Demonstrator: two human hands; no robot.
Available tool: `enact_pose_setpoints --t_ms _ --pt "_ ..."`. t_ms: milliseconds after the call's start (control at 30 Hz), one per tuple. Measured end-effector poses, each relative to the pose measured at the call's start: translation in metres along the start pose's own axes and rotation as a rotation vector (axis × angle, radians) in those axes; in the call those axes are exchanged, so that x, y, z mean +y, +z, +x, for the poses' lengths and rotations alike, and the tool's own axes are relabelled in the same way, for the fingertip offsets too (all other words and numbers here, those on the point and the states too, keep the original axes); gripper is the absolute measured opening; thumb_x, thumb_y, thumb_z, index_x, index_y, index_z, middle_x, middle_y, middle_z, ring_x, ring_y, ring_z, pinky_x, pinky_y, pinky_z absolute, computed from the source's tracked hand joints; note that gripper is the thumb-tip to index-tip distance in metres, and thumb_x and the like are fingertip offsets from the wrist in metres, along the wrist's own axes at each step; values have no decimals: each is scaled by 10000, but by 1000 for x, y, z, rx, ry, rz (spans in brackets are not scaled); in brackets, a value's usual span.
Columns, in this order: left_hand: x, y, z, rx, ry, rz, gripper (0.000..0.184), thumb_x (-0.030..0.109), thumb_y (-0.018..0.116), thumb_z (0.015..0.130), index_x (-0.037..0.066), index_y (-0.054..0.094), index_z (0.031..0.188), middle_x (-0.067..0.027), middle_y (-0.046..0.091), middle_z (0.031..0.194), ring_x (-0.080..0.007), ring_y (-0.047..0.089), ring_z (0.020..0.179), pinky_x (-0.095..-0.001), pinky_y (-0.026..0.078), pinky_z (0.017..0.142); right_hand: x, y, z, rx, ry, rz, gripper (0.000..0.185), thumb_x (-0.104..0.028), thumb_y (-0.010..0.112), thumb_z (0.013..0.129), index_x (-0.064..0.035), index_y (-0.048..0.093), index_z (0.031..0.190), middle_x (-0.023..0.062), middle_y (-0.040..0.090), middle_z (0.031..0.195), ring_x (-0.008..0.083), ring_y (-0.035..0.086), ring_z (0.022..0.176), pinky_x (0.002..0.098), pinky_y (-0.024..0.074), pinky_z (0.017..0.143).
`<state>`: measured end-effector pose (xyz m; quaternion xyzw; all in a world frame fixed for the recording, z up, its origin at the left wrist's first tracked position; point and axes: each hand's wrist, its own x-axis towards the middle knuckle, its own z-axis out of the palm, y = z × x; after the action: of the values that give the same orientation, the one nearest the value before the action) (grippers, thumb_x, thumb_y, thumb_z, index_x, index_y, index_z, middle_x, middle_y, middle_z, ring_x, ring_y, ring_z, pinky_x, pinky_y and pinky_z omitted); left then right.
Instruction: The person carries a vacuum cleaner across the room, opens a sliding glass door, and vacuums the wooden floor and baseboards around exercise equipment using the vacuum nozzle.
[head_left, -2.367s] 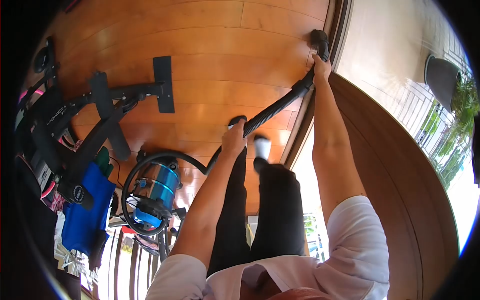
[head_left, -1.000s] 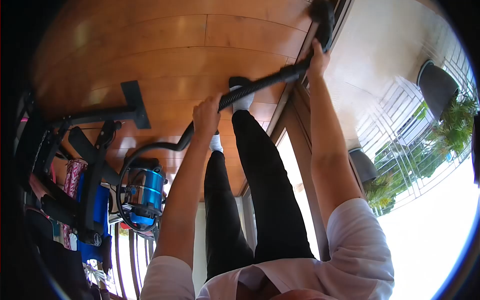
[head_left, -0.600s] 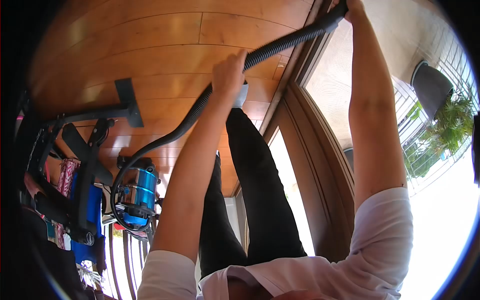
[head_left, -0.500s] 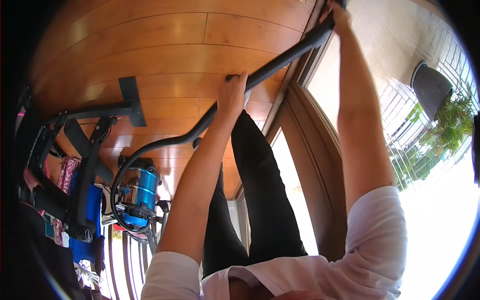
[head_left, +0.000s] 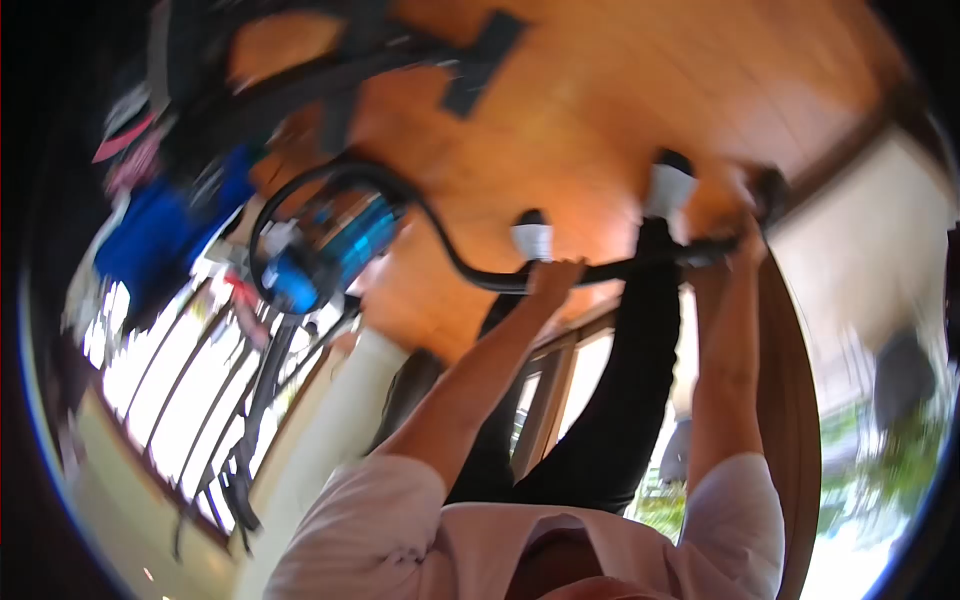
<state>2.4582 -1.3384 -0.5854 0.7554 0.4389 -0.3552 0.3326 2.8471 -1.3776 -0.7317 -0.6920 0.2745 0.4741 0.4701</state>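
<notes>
Head view: a black hose (head_left: 485, 279) runs from the vacuum (head_left: 368, 238); the left hand (head_left: 555, 280) closes round it nearer the vacuum, the right hand (head_left: 746, 243), blurred, grips farther from it.

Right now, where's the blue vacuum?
The blue vacuum is in the head view's left half, left of the left hand, with the black hose curving around it.
</notes>
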Motion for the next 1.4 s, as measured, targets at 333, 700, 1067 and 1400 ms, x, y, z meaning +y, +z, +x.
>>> enact_pose_setpoints --t_ms 333,700,1067,1400 --pt "-41 -59 -21 166 -195 -296 272 48 572 780 135 574 1038 -86 674 817 -304 679 780 -461 508 694 22 38 37 23 -3 70 241 -257 579 862 -75 585 1019 111 613 908 289 590 804 480 507 745" --pt "-90 -74 -47 30 -481 -447 406 95 670 754 184 535 1126 -128 680 930 -359 653 892 -472 514 746 42 323 -87 -281 -147 -192 252 -74 608 781 -61 410 937 56 446 566 204 493 389 368 463 356" --pt "-9 -64 -39 -140 -15 -209 254 78 598 815 140 554 1057 -111 670 815 -321 672 841 -493 498 716 -30 105 -66 26 -102 -344 197 -144 707 767 -47 538 799 54 441 525 194 445 364 366 403 344" --pt "-24 -152 -141 108 -18 -406 388 141 617 814 114 557 1196 -163 642 1057 -332 621 1007 -470 479 848 -104 73 -254 -132 -96 1 161 -204 662 821 -109 534 798 41 468 546 194 489 444 347 463 433"
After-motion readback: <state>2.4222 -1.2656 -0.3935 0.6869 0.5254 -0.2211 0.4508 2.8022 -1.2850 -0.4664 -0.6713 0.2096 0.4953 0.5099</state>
